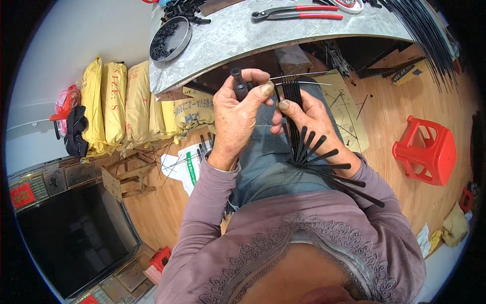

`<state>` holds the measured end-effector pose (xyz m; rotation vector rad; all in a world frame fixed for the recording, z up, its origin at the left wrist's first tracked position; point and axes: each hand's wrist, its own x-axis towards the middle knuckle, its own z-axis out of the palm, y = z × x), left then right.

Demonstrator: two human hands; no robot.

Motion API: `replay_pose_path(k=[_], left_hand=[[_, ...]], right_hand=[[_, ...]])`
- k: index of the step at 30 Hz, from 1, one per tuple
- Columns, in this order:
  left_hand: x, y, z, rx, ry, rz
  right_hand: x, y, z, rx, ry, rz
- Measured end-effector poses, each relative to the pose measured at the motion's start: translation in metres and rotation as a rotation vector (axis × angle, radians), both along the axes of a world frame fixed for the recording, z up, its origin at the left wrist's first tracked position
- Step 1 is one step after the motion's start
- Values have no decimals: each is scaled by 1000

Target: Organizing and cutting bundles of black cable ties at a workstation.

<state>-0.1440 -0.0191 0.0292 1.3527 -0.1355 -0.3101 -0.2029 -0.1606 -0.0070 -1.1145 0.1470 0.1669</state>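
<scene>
My left hand [238,114] is closed around a short black cylindrical piece [239,84], thumb and forefinger pinched near its top. My right hand [310,119] grips a bundle of thin black rods [292,101] that stand up between the fingers. Their thicker black sleeved ends [324,157] fan out below my right wrist over my lap. A thin silver wire [304,82] crosses just above both hands. Both hands are held close together over my knees, under the edge of a grey worktable [243,38].
On the worktable lie red-handled pliers [298,12], a round tin of small black parts [169,39] and a long sheaf of black rods [425,35]. Yellow sacks [114,104] stand at the left. A red plastic stool [426,150] sits at the right on the wooden floor.
</scene>
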Motion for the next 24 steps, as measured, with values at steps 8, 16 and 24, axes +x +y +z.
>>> replay_pose_path(k=[8,16,24], left_hand=[[-1,0,-5,45,-120,34],[1,4,-9,70,-100,39],[-2,-4,-3,255,-232,31]], right_hand=[[-1,-2,-4,51,66,-23],[0,-3,-4,53,92,-41],[0,0,-3,7,33,-25]])
